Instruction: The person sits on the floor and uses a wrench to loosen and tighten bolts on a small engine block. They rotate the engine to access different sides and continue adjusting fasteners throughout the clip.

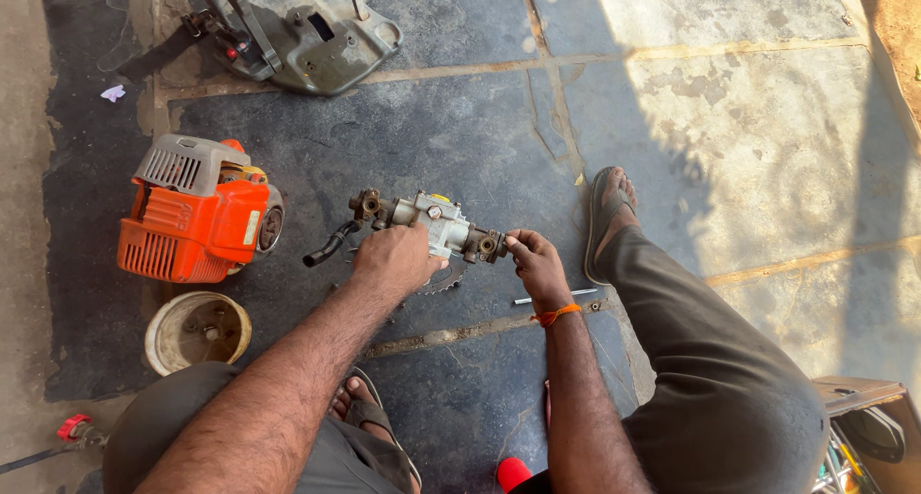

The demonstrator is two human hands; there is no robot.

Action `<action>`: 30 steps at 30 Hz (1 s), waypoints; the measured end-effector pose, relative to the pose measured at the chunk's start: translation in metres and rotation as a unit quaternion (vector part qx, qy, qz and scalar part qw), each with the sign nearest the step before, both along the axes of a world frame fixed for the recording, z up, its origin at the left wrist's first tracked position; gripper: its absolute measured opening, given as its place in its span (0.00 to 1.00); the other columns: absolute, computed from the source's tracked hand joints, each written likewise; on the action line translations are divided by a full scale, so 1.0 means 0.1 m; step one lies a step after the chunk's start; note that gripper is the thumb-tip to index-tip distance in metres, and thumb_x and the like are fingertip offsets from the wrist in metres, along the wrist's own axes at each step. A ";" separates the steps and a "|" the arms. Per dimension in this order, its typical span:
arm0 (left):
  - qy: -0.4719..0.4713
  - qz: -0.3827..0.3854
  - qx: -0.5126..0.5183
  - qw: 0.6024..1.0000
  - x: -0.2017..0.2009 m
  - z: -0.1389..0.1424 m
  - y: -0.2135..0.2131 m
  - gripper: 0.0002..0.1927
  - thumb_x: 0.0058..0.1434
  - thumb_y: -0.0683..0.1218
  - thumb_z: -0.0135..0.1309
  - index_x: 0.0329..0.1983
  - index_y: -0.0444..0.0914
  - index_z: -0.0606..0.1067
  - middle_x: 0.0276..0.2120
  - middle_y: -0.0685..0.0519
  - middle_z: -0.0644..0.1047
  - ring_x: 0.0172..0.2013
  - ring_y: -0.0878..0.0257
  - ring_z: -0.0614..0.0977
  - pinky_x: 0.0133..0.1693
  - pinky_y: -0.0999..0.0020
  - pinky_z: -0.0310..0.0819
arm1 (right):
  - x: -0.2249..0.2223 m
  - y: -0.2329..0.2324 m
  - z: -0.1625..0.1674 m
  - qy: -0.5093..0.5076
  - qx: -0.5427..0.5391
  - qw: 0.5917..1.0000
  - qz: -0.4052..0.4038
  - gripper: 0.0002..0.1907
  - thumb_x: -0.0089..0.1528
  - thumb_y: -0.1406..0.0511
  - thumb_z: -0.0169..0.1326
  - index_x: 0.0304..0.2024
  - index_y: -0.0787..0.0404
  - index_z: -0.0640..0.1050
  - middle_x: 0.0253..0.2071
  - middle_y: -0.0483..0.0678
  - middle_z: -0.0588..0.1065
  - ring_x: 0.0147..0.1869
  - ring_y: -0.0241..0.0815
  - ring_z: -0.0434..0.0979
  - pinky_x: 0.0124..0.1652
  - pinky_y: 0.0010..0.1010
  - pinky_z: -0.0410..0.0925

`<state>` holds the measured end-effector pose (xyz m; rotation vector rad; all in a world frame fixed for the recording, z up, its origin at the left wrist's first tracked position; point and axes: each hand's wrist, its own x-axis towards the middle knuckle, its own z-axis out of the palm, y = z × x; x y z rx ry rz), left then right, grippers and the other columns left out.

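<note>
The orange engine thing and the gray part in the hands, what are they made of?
The orange engine cover looks like plastic: bright, smooth, moulded with vent slits, and a gray cap on top. The gray pump part, under the left hand and touched by the right hand, looks like cast metal: dull silvery body with darker, brownish fittings, possibly brass.

We find just one label: a small pale rectangular sticker (251, 227) on the front face of the orange engine housing (197, 221) at left
</note>
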<state>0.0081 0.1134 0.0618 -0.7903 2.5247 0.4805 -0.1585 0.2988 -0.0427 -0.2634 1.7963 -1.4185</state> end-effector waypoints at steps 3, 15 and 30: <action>-0.005 0.007 0.003 1.000 0.00 0.00 0.01 0.31 0.66 0.65 0.56 0.53 0.33 0.74 0.33 0.45 0.81 0.34 0.56 0.86 0.35 0.58 0.85 | 0.00 0.00 0.01 -0.018 -0.018 1.000 -0.009 0.15 0.67 0.57 0.55 0.49 0.59 0.78 0.34 0.37 0.71 0.33 0.28 0.61 0.32 0.22 0.60; -0.005 -0.004 0.002 1.000 0.03 -0.03 -0.02 0.31 0.67 0.65 0.55 0.53 0.33 0.73 0.33 0.44 0.81 0.33 0.57 0.86 0.33 0.59 0.85 | 0.08 -0.09 0.06 0.108 0.113 0.987 -0.037 0.20 0.64 0.50 0.59 0.42 0.59 0.82 0.34 0.44 0.76 0.42 0.34 0.71 0.44 0.32 0.67; -0.002 0.008 0.018 1.000 0.01 -0.02 -0.03 0.29 0.66 0.63 0.56 0.52 0.33 0.74 0.33 0.45 0.81 0.32 0.57 0.86 0.33 0.59 0.85 | -0.05 -0.04 0.01 0.059 0.067 0.996 0.013 0.13 0.68 0.58 0.56 0.45 0.61 0.82 0.33 0.40 0.75 0.37 0.29 0.67 0.39 0.24 0.64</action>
